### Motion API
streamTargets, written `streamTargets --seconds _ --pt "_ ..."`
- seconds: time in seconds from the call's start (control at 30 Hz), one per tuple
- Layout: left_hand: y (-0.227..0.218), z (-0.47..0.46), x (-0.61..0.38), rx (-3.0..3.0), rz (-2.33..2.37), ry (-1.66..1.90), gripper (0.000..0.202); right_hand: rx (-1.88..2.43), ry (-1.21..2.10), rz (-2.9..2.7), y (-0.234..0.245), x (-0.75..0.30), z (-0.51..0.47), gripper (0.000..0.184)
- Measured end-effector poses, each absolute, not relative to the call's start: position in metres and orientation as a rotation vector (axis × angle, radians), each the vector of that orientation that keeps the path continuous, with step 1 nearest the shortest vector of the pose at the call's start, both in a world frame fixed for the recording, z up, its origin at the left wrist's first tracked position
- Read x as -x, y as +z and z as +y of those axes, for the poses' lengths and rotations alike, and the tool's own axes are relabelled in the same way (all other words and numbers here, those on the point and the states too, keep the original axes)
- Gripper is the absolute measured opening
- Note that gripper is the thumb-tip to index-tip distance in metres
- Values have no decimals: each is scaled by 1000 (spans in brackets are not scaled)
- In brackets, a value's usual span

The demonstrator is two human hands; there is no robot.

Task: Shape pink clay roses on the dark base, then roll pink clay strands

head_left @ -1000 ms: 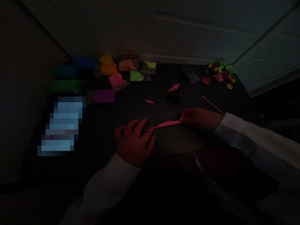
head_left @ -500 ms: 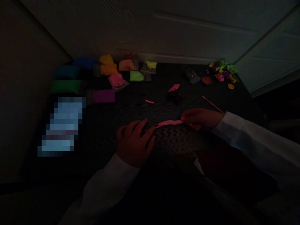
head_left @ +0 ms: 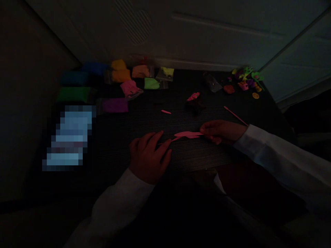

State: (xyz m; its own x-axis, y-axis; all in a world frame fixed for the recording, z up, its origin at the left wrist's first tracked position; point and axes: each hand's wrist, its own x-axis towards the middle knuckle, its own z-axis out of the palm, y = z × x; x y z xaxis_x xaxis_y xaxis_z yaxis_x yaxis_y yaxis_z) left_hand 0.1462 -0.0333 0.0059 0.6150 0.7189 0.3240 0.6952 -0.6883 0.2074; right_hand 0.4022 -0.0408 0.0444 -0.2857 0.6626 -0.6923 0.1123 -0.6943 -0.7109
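Note:
My right hand is closed in a pinch on the thin end of a flat pink blade-shaped clay knife, its wide part pointing left. Under the blade lies a thin strip of pink modelling clay, showing at both sides of it. My left hand rests on the dark table with its fingers apart, the fingertips at the strip's left end. How firmly they touch it is too dark to tell. A short pink clay roll lies farther back.
Bags of coloured clay stand along the back left, beside a blurred bright phone screen. A dark piece with pink dotted clay lies behind my hands. At right are a pink stick tool and small clay flowers.
The pink blade has shifted slightly upward and turned over the clay strip, so more of the strip's right part shows below it. My left hand has stayed nearly still.

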Motion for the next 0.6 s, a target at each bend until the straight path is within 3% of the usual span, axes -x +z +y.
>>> streamTargets --seconds 0.33,0.6 --pt "4 -30 -146 -2698 1250 676 21 1582 2021 -924 46 -406 -42 19" --pt "2 -23 -145 -2608 1269 691 16 1750 1827 -1022 49 -423 -52 22"
